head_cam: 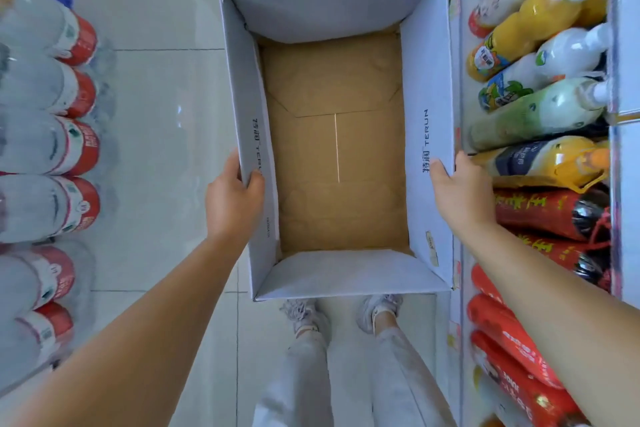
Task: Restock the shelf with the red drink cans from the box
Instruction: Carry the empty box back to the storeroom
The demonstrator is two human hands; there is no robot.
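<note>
Two hands, left hand (pixel 232 197) and right hand (pixel 456 186), grip opposite walls of the empty box (pixel 334 146) mid-frame; thin flaps could buckle, dropping it.

One open cardboard box (pixel 429 87) is showing a bare brown bottom, with no cans lying in it, and two hands are gripping it: the left hand (pixel 232 198) and the right hand (pixel 460 192). Two shoes (pixel 379 310) are standing below it, and seven red-labelled clear bottles (pixel 52 146) are lining the left edge.
</note>
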